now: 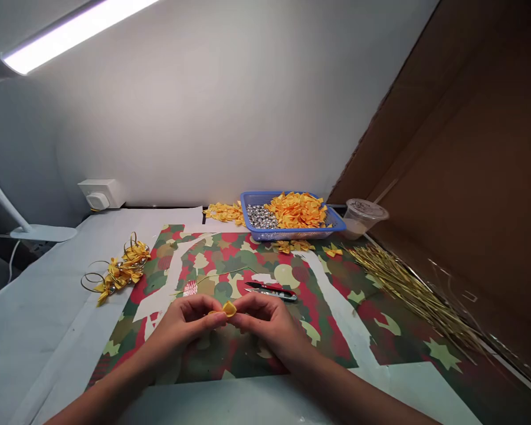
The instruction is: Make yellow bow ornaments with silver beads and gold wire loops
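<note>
Between the fingertips of both hands is a small yellow ribbon bow (229, 309), held low over the patterned sheet (230, 348). My left hand (193, 319) pinches its left end, and my right hand (265, 319) pinches the right side. The fingers hide part of the bow. Just beyond my right hand lie thread snips (274, 291) with dark red and black handles. A thin gold-green wire (223, 273) stretches across the sheet beyond my fingers. To the left sits a cluster of yellow bows (124, 268) with silver balls and curled gold wires.
At the back stands a blue basket (292, 235) with silver balls (262, 217) and yellow bows (298, 209). More loose bows (225, 213) lie beside it. A lidded plastic cup (363, 217) and a bundle of gold wires (413, 289) are on the right. A lamp base (44, 232) stands left.
</note>
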`<state>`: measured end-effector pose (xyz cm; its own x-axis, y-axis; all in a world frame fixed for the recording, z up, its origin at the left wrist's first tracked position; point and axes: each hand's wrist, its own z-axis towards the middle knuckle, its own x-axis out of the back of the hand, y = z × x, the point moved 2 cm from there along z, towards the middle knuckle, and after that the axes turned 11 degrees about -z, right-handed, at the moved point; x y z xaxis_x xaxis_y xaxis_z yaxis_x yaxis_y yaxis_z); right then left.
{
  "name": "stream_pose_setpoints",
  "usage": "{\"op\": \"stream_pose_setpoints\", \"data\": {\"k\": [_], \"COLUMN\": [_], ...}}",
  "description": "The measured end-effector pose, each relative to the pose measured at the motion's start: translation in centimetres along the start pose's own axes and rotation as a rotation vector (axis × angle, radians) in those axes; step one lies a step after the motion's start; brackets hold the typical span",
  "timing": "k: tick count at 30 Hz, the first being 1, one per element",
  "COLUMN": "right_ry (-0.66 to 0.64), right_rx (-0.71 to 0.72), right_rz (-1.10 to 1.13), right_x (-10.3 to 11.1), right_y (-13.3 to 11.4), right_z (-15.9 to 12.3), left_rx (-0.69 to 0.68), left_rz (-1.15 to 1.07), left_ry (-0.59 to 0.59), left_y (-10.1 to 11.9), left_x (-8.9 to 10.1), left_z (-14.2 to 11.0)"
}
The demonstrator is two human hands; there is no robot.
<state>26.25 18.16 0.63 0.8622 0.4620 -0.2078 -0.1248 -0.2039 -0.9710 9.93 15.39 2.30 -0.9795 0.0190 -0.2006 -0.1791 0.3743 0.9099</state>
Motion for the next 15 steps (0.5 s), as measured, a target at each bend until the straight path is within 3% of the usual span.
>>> {"op": "stream_pose_setpoints", "data": {"k": [6,11,15], "right_ry": [0.059,0.148,0.163], "right_rx": [0.024,0.029,0.036], "right_rz": [-0.003,-0.011,-0.044], "right_x": [0.2,1.0,1.2], "right_y": [-0.1,0.3,0.5], "right_z": [0.2,0.6,0.7], "left_rx": [-0.015,-0.114,-0.057], "left_rz": [-0.122,-0.37,-0.431], "left_ry": [0.03,0.218,0.349], "left_y": [-0.3,1.3,1.6], "left_x": [0.8,1.5,1.5], "left_z": [0.9,1.1,0.9]}}
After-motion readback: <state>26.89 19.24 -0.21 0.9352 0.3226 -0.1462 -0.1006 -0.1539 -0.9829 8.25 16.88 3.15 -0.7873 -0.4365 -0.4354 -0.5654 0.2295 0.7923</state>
